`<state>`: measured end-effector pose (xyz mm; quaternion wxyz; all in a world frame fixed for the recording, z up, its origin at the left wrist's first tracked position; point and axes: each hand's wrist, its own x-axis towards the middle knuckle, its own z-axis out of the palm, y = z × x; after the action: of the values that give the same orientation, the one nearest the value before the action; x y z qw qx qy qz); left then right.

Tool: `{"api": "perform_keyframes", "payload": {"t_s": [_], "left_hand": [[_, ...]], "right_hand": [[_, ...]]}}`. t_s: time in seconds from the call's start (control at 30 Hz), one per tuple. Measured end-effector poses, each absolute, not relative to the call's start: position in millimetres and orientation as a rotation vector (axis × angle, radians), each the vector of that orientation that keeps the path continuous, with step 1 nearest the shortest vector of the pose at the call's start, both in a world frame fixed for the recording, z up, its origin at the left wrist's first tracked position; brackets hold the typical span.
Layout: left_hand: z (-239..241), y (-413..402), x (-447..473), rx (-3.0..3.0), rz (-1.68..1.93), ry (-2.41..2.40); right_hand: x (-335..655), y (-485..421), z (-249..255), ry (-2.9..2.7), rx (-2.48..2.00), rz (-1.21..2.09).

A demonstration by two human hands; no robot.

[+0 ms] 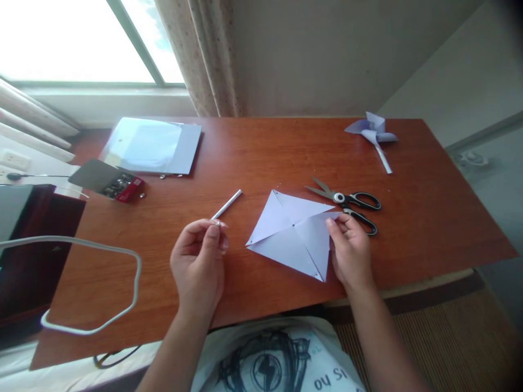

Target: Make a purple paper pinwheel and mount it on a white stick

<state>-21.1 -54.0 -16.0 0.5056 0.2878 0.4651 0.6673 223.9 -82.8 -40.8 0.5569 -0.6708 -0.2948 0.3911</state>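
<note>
Near the desk's (265, 149) front edge, the right hand (350, 247) pinches one corner of a slit paper square (281, 234), its underside fingers hidden. The left hand (200, 256) pinches a small shiny piece (218, 224), too tiny to identify; the fingertips obscure the near end of a white stick (229, 202). The desktop is glossy reddish-brown wood, a paper pinwheel (373, 132) by its far right corner, a glaring window (77, 41) beyond its far left.

scissors (339, 198) right of paper (278, 239); stick (227, 203) left of paper; pinwheel (373, 133) behind scissors
</note>
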Motion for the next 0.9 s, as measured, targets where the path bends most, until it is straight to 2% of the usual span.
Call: {"api": "perform_keyframes", "payload": {"t_s": [0.33,0.43,0.63,0.9], "left_hand": [[-22.0,-61.4,-26.8,0.764,1.456,1.220],[-23.3,-62.9,-26.5,0.840,1.418,1.242],[-26.7,-63.6,-27.1,0.918,1.378,1.274],[-26.0,-64.0,-27.3,0.919,1.378,1.287]], "right_hand": [[232.2,-79.3,-38.5,-0.830,-1.591,0.990],[234.6,-81.6,-37.5,-1.104,-1.713,0.833],[226.4,-93.9,-27.9,-1.716,-1.763,0.151],[176.5,-115.4,-26.6,-2.352,-1.551,0.256]]}}
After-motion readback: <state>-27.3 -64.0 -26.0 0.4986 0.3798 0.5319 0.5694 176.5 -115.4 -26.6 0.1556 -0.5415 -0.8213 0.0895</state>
